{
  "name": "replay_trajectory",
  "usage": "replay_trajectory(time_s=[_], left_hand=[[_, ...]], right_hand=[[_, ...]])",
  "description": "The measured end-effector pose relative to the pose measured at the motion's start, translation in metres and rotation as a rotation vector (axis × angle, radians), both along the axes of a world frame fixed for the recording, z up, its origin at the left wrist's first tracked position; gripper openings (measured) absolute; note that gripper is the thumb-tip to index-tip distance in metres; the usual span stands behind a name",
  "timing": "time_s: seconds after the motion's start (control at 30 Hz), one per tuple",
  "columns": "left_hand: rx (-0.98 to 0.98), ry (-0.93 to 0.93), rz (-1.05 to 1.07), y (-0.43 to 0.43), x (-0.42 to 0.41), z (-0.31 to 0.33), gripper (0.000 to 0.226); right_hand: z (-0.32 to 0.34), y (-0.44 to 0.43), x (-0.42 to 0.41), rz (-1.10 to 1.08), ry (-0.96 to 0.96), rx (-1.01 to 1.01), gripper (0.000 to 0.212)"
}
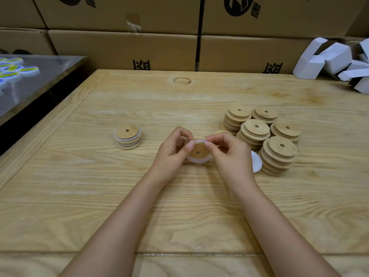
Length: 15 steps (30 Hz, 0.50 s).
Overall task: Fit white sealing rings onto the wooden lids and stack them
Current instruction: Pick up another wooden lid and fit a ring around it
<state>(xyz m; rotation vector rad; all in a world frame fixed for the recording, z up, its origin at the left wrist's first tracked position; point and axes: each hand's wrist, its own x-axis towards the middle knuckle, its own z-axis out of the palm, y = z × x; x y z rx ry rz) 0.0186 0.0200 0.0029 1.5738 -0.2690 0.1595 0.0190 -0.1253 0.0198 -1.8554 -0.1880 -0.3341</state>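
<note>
both hands on one wooden lid (198,151): left hand (172,149) and right hand (229,151) each pinch the white sealing ring (196,141) at its rim, finished stack (128,136) left

Mid-table (99,196), near front: L hand (171,150) holds lid (198,151), R hand (229,154) pinches sealing ring (196,160) set around it. 1 short stack (128,136) to the left. 5 stacks (253,132) clustered right, loose rings (256,161) just before them, behind R hand. Cartons (123,48) behind table; small boxes (335,60) far right; side bench (40,76) left.
</note>
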Motion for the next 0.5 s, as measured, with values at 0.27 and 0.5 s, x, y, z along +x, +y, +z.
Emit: replay_trajectory(time_s=[0.27,0.5], left_hand=[[-0.049,0.079,0.098,-0.0006,0.0015,-0.0012,0.016],[-0.058,0.088,0.096,-0.0007,0.0034,-0.0016,0.018]], right_hand=[[-0.0011,-0.0013,0.0002,-0.022,-0.004,-0.025,0.021],[-0.0022,-0.0021,0.0024,-0.017,0.015,-0.029,0.019]])
